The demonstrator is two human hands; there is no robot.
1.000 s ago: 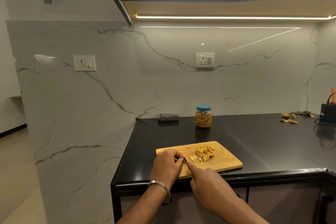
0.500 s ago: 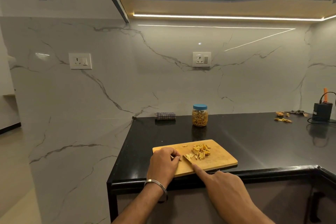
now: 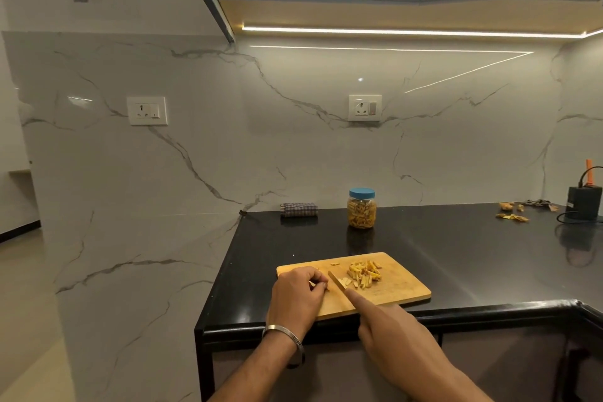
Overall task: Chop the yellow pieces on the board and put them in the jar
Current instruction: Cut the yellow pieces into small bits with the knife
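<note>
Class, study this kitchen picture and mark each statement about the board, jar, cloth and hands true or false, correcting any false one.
1. The clear jar has its blue lid on. True.
2. The pile of yellow pieces lies on the black countertop. False: it lies on the wooden chopping board.
3. The right hand holds a knife over the board. True.
4. The folded checked cloth lies right of the jar. False: it lies to the jar's left.
5. The left hand rests on the jar. False: it is on the board.
</note>
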